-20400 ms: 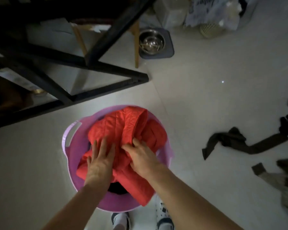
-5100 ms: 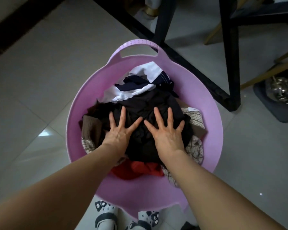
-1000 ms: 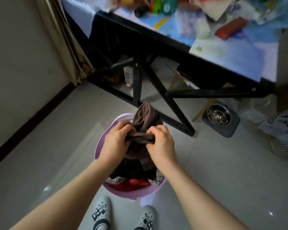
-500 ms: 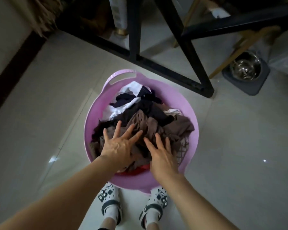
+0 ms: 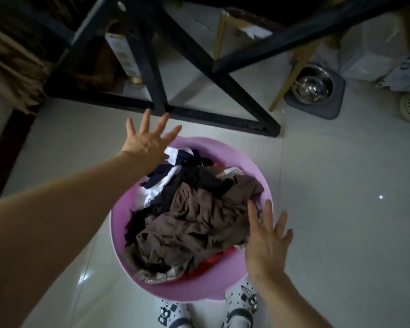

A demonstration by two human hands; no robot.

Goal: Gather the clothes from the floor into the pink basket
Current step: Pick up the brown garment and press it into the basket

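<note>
Evidently loaded: pink basket (image 5: 264,183) holds heaped clothes (image 5: 194,223). Left hand (image 5: 147,143) and right hand (image 5: 266,242) hover at opposite rims, fingers spread, grasping nothing, probably to lift.

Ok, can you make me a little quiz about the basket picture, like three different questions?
1. True or false: both hands are gripping clothes.
2. Which garment lies on top of the pile in the pink basket? A) brown B) yellow C) green
3. Fill in: the metal bowl sits on a grey ____.

Key:
1. False. The left hand and the right hand are both open, fingers spread, holding nothing.
2. A, the brown garment.
3. Mat, on the floor near the black table frame.
</note>
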